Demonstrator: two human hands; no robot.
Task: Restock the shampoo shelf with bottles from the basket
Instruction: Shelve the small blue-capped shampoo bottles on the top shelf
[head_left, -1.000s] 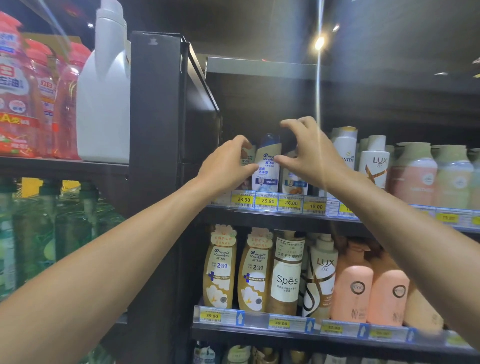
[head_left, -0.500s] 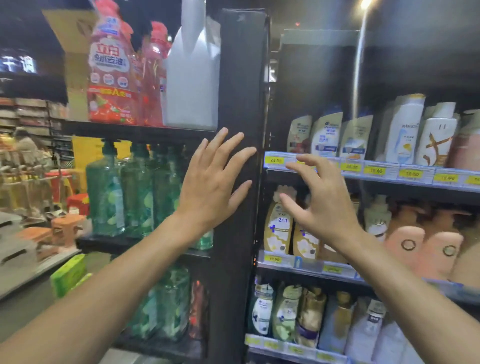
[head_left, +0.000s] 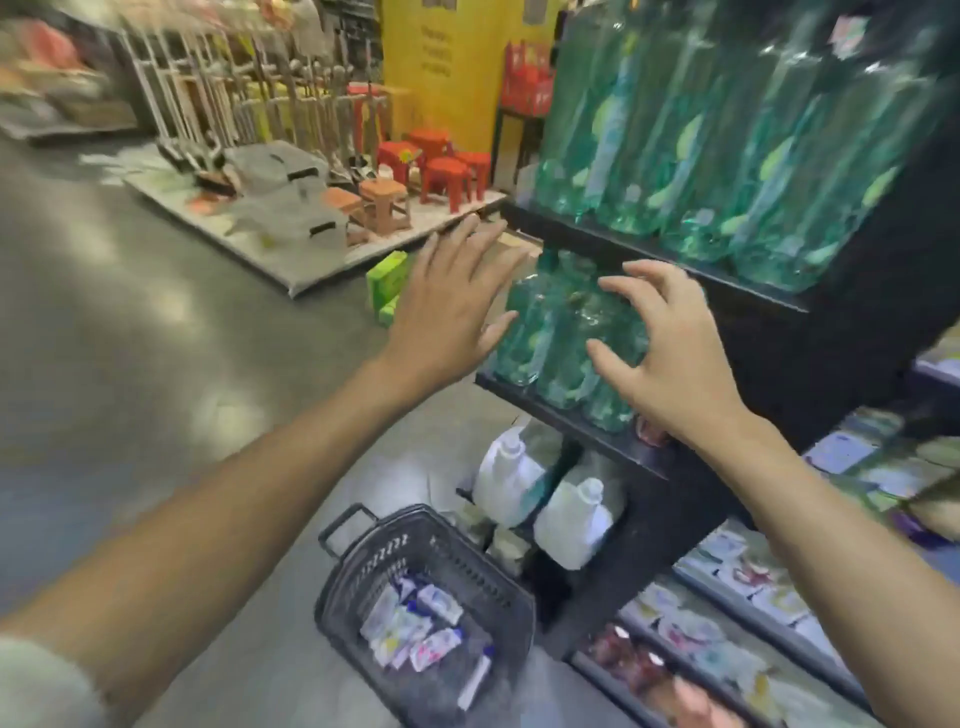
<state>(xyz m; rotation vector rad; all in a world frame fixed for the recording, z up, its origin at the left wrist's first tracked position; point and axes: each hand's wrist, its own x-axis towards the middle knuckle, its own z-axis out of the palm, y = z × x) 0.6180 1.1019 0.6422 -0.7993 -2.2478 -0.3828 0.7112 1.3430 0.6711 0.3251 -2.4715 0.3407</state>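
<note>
A black plastic basket (head_left: 358, 558) stands on the floor below my arms, holding several small shampoo bottles (head_left: 415, 623) lying jumbled inside. My left hand (head_left: 452, 306) is in the air with fingers spread, holding nothing. My right hand (head_left: 670, 358) hovers beside it, fingers loosely bent and apart, also empty. Both hands are well above the basket, in front of a rack end. The shampoo shelf (head_left: 769, 613) shows only at the lower right, blurred, with rows of bottles.
Green bottles (head_left: 701, 156) fill the rack end behind my hands, with white jugs (head_left: 571, 519) on its lowest level beside the basket. Red and orange stools (head_left: 441, 171) and a grey platform of goods stand farther off. Grey floor (head_left: 130, 338) lies to the left.
My view has swung down and left, from the shampoo shelf to the floor basket. Both hands left the top-shelf bottles and came down empty, fingers spreading.
</note>
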